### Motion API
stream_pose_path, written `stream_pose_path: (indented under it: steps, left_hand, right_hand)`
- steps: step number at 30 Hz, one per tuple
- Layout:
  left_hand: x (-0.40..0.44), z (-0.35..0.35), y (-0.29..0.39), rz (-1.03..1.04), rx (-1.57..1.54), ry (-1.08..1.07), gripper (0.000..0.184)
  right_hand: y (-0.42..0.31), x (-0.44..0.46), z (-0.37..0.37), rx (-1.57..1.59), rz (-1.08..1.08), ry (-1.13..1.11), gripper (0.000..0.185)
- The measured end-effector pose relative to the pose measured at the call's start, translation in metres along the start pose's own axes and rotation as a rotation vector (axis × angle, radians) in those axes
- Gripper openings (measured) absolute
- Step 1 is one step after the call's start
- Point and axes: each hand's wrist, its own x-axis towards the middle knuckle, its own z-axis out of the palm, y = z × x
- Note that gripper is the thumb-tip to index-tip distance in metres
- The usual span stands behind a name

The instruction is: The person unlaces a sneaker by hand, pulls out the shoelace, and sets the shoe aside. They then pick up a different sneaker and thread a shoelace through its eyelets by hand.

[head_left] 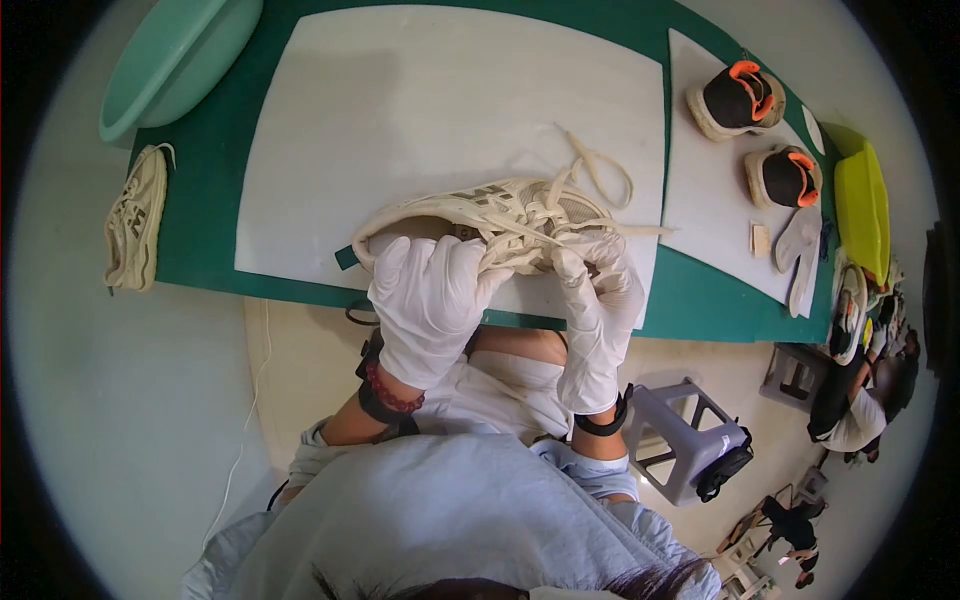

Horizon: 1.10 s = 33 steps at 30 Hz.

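Observation:
A cream sneaker [470, 208] lies on its side on the white board, its opening toward the left and its toe toward the right. Loose laces [600, 175] trail from it onto the board. My left hand [425, 290], in a white glove, is closed on the near edge of the shoe by the opening. At the lacing near the toe, my gloved right hand [600, 285] pinches a shoelace between thumb and fingers. The fingertips partly cover the near side of the shoe.
A matching sneaker [137, 220] stands at the table's left edge, below a green basin [175, 65]. On the right board are two black-and-orange shoes [738, 100] and insoles [797, 245]. A yellow bin [862, 210], a grey stool [682, 440] and other people [860, 415] are further right.

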Motion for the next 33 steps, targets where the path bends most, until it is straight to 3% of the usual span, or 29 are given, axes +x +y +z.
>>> stream_pose_path:
  steps: [5,8,11,14,20,26,29,33]
  left_hand:
    - [0.0,0.001,0.001,0.008,0.038,0.02,0.034]
    - [0.001,0.003,0.002,0.007,0.03,0.04,0.033]
    - [0.002,0.002,0.002,0.01,0.017,0.035,0.033]
    - [0.001,0.003,0.0,0.02,0.012,0.041,0.034]
    - [0.001,0.003,-0.001,0.046,0.005,0.057,0.035]
    - [0.002,0.002,-0.002,0.053,-0.002,0.061,0.036]
    - [0.0,0.004,-0.001,0.037,0.001,0.05,0.035]
    - [-0.001,0.005,-0.001,0.043,0.02,0.075,0.034]
  right_hand:
    - [0.002,-0.008,-0.002,-0.002,0.0,0.015,0.016]
    - [0.001,-0.016,-0.002,0.077,0.107,0.036,0.015]
    - [0.019,-0.013,-0.002,-0.147,-0.187,0.051,0.017]
    - [0.023,-0.014,-0.004,-0.349,-0.331,0.07,0.023]
    - [0.028,-0.01,-0.007,-0.486,-0.446,0.123,0.039]
    - [0.024,-0.002,-0.004,-0.442,-0.491,0.106,0.029]
    - [0.021,-0.005,-0.002,-0.339,-0.301,0.087,0.02]
    - [0.031,-0.007,-0.003,-0.311,-0.323,0.095,0.016]
